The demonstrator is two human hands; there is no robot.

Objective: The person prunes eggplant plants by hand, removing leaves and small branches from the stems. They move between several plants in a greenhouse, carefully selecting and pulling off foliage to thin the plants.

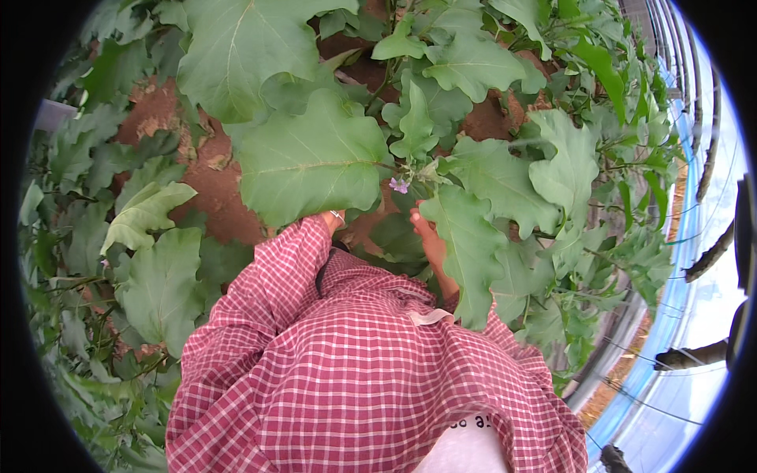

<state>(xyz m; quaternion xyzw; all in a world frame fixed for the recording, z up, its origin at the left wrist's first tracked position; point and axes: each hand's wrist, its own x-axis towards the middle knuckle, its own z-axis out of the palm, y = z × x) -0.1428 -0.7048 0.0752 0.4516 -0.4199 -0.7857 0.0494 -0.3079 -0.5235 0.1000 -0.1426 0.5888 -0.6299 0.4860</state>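
Broad lobed leaves of an eggplant plant (313, 159) spread in front of me. My right hand (430, 239) is raised beside a hanging leaf (467, 254), its fingertips just below a small purple flower (399, 185); the leaf covers part of the hand and wrist, and whether the fingers hold anything does not show. A large leaf hides my left hand; only the wrist with a light bracelet (338, 217) shows at the end of the checked sleeve (290, 248).
Reddish soil (216, 183) shows between the plants at the left. Dense foliage stands on both sides. Along the right run blue-white plastic sheeting (680, 331), wires and wooden poles (689, 356).
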